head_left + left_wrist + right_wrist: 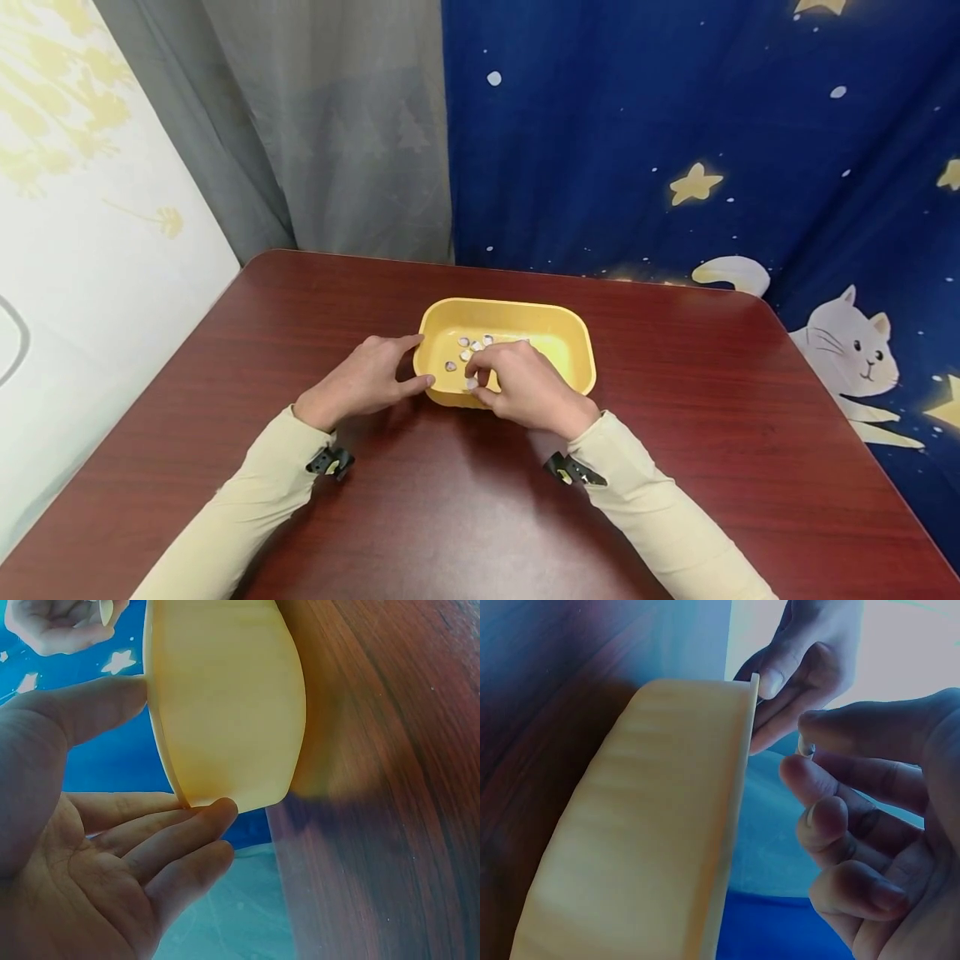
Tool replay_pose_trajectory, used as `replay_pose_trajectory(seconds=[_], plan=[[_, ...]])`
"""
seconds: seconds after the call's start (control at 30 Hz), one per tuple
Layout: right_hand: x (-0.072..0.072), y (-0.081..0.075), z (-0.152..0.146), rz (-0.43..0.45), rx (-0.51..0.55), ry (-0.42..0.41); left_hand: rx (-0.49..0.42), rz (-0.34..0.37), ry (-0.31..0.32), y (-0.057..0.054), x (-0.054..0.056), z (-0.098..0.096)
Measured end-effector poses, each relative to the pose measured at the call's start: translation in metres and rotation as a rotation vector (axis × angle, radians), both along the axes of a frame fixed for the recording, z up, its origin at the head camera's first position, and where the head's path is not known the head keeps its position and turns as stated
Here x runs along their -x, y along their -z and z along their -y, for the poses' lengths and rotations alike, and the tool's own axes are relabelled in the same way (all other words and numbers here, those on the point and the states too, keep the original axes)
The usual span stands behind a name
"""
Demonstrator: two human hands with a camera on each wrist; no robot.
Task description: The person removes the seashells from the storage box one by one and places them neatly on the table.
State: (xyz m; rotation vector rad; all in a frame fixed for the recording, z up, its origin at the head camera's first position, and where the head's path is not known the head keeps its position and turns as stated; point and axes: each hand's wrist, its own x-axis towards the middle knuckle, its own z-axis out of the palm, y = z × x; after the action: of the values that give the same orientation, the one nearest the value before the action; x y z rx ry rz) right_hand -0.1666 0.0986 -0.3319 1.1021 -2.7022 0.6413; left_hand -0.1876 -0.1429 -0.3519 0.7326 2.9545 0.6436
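A yellow plastic tub (510, 308) stands on the table, with several small whitish, dark-marked pieces (465, 356) that look like shells on its floor. My left hand (367, 375) is at the tub's left end, its thumb and fairly straight fingers touching the rim and outer wall. Over the near rim, my right hand (525, 383) pinches one small whitish shell-like piece (472, 383) between thumb and index finger. In the right wrist view this piece (805, 746) shows at the fingertips, apart from the tub wall. Part of the tub's inside is hidden behind the right hand.
The dark red-brown wooden table (465, 517) has rounded far corners. Behind it hang a grey curtain (352, 125) and a blue curtain (585, 150) with stars and a white cat. A white patterned surface (97, 250) borders the left side.
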Motion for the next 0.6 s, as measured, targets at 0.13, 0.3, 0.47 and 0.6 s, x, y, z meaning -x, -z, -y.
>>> replay_pose_trajectory(seconds=[0.13,0.3,0.47,0.6], plan=[[-0.001,0.003,0.002,-0.017,0.004,-0.025,-0.005,-0.009,0.004,0.001,0.001,0.001],[-0.004,0.006,0.004,-0.002,0.007,-0.061,-0.006,-0.022,0.011,0.001,0.001,0.001],[-0.008,0.008,0.006,0.021,0.005,-0.087,-0.012,-0.021,0.012,0.002,0.001,0.000],[-0.012,0.007,0.009,0.032,-0.008,-0.103,-0.016,-0.022,0.020,0.000,0.000,0.000]])
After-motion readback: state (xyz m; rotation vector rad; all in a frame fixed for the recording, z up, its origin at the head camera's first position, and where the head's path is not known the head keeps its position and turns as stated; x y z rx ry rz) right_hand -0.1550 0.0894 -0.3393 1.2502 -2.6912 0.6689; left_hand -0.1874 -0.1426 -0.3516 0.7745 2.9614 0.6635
